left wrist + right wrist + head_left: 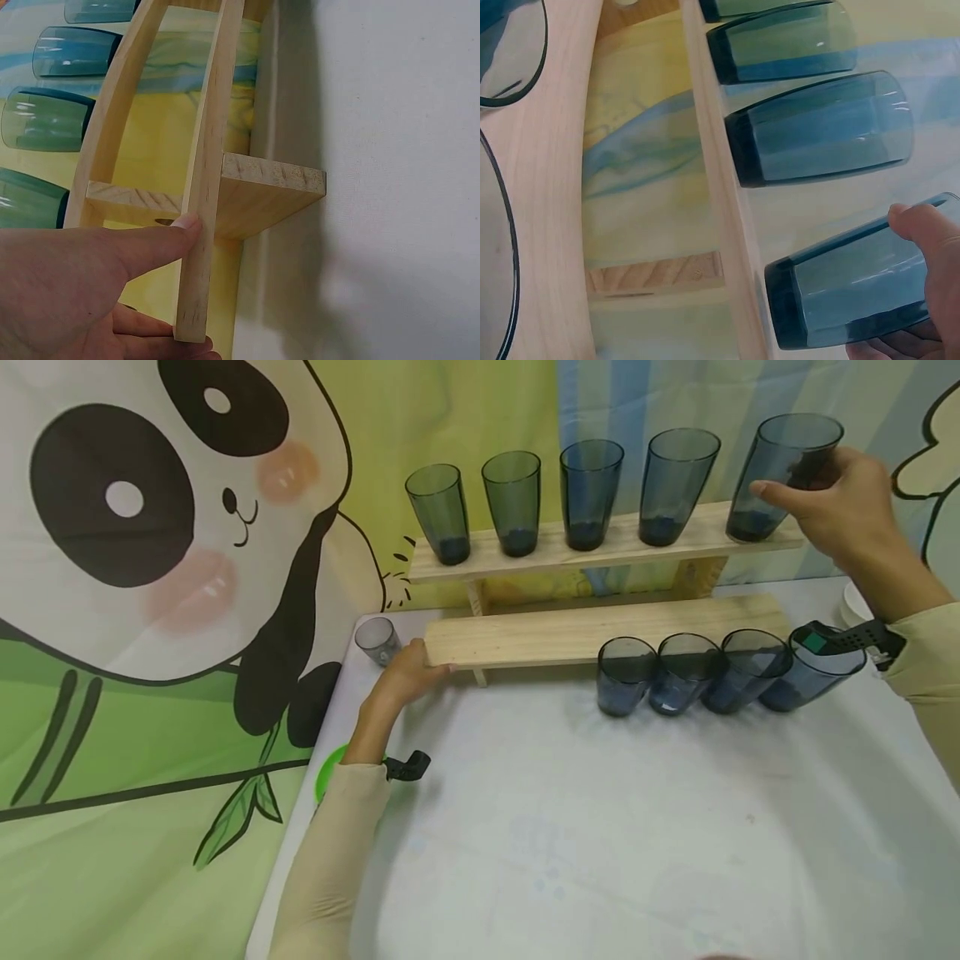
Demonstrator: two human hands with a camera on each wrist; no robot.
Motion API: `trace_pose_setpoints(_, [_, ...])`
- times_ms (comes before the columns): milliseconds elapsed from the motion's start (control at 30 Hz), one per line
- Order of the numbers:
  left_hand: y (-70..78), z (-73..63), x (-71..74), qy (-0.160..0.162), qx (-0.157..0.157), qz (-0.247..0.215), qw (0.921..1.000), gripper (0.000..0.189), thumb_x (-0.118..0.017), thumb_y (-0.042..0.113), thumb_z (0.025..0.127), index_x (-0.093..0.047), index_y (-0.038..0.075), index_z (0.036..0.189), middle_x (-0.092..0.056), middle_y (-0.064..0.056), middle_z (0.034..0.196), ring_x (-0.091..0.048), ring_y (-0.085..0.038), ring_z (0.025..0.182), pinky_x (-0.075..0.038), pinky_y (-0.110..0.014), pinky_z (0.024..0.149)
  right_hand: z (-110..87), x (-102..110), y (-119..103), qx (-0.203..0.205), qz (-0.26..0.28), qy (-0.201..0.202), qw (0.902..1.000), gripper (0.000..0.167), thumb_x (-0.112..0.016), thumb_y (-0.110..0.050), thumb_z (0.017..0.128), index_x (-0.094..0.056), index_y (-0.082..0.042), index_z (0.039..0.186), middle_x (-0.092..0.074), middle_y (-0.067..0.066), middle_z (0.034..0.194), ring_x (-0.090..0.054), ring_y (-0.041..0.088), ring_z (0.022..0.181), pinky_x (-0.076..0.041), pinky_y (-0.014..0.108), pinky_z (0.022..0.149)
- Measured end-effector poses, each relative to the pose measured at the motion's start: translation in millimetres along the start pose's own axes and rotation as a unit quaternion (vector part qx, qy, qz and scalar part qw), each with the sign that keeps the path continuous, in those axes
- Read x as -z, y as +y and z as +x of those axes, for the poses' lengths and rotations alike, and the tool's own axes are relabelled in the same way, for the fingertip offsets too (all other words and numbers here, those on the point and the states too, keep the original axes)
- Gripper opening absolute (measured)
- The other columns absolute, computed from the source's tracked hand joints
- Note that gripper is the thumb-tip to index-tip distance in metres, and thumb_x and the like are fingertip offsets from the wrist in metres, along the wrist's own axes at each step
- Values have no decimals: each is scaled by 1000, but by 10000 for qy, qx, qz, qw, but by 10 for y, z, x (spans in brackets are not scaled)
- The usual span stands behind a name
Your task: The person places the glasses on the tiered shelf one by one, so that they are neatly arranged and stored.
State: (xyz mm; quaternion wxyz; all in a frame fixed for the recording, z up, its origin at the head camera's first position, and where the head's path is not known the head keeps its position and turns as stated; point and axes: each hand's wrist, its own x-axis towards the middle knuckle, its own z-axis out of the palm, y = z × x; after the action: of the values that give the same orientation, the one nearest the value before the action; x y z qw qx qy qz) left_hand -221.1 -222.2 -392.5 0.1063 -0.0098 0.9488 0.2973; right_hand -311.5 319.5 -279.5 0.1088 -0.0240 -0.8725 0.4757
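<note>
Bright, diffuse illumination, apparently from overhead, in the head view; soft-edged shadows on the white tabletop (pixel 600 843) below the grip of the left hand (pixel 408 675). Dimmer, greyer exposure in the left wrist view; broad, blurred shadow right of that grip. Low contrast and slight haze in the right wrist view; thin glare streaks on the blue-tinted tumbler (pixel 855 289) within the grip of the right hand (pixel 943 270); bowed distortion along the wooden shelf (pixel 547 225), left of it.

Panda-print cloth (pixel 187 539) hangs beside a white table (pixel 570 827).
</note>
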Motion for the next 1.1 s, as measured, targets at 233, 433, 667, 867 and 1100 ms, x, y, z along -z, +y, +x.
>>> trace_pose_setpoints(233, [-2,-14,9,17,-20,-9,10000,72,-69,33,103,-38,-7,154,-54,-30,147,-58,-41,129,-46,-57,109,63,-46,-6,-30,17,-79,10000,25,-79,-43,93,-59,-35,106,-53,-20,100,-47,2,89,-39,17,74])
trace_pose_setpoints(433, [-12,-34,-5,-6,84,69,9999,72,-69,35,103,-39,-9,152,-56,-30,144,-58,-40,125,-47,-56,107,49,-70,35,-50,-202,-170,9996,28,-77,-49,94,-56,-36,108,-51,-19,102,-44,3,91,-37,23,79])
trace_pose_setpoints(667, [-12,-50,2,-5,218,169,9996,73,-69,36,103,-40,-11,150,-57,-30,140,-59,-39,120,-49,-55,105,73,-68,86,161,-586,-577,9965,30,-70,-54,98,-54,-37,117,-54,-13,112,-50,8,102,-41,29,88])
trace_pose_setpoints(867, [-18,-47,-21,0,170,167,9997,73,-69,35,103,-39,-11,151,-55,-31,143,-58,-40,124,-48,-55,106,52,-35,93,103,-880,-1081,9902,75,-63,-55,101,-35,-20,161,-26,21,171,-22,45,158,-18,66,126])
trace_pose_setpoints(1100, [14,-58,-4,97,70,29,9999,72,-69,34,103,-39,-11,151,-55,-31,143,-58,-40,125,-46,-56,108,-194,218,240,64,-1466,-990,9842,95,-54,-51,106,-3,0,168,-17,33,170,-18,59,154,-18,74,120])
